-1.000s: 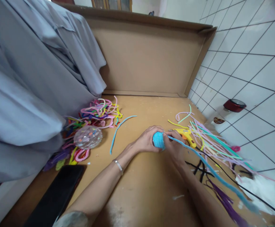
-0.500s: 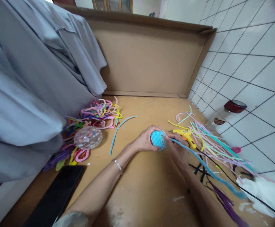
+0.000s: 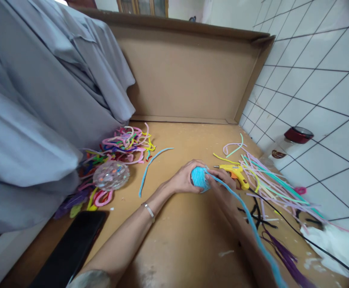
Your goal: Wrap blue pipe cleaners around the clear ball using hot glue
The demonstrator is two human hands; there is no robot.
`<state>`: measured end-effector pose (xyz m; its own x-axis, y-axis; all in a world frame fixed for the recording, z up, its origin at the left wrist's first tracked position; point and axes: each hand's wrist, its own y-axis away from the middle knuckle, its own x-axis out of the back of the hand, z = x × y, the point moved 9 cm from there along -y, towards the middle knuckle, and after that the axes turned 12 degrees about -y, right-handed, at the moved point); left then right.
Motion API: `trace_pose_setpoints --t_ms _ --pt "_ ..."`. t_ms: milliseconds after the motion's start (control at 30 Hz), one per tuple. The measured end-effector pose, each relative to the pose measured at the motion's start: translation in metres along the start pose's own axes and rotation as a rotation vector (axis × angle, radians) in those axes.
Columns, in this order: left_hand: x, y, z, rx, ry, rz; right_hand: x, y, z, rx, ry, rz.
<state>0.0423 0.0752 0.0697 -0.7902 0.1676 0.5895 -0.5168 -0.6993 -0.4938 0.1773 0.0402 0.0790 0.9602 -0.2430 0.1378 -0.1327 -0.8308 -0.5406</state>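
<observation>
My left hand is wrapped around a small rounded object covered with rows of blue pipe cleaner, over the middle of the table. The fingers of my right hand pinch a long blue pipe cleaner against that object's right side. Its free length runs back over my right forearm toward the lower edge of the view. Just beyond my right hand lies a yellow glue gun, its nozzle pointing left. A shorter blue pipe cleaner lies curved on the table to the left.
A tangle of coloured pipe cleaners and a clear ball with coloured specks are at left, above a black phone. Right are loose pipe cleaners, a red-lidded jar, black cord and white tissue. Cardboard stands behind.
My right fingers have shifted slightly left, onto the wrapped object. The trailing blue pipe cleaner has swung down and closer, across my right forearm. My left hand has barely moved.
</observation>
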Motion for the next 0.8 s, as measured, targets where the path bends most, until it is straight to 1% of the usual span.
trace_pose_setpoints --t_ms 167,333,433,567,600,667,733,800 --pt "-0.001 0.000 -0.001 0.011 -0.003 -0.007 0.000 0.001 -0.009 0.115 0.061 0.014" --pt "0.000 0.000 -0.001 0.022 -0.014 -0.003 0.000 0.005 -0.027 0.306 0.285 -0.007" --pt "0.000 0.000 -0.001 0.029 -0.017 -0.006 0.000 0.007 -0.031 0.354 0.390 -0.024" --pt "-0.001 0.000 -0.001 0.035 -0.012 -0.017 0.000 0.007 -0.033 0.391 0.384 -0.045" --pt "-0.001 0.000 -0.001 0.033 -0.010 -0.015 -0.001 0.006 -0.033 0.384 0.376 -0.060" --pt "0.000 0.000 -0.002 0.028 -0.009 -0.007 -0.001 0.002 -0.029 0.326 0.335 -0.072" --pt "0.000 0.001 -0.003 0.027 -0.018 0.000 0.003 -0.003 -0.022 0.221 0.255 -0.053" --pt "0.000 0.001 -0.004 0.026 -0.027 -0.002 0.010 -0.008 -0.014 0.063 0.168 -0.016"
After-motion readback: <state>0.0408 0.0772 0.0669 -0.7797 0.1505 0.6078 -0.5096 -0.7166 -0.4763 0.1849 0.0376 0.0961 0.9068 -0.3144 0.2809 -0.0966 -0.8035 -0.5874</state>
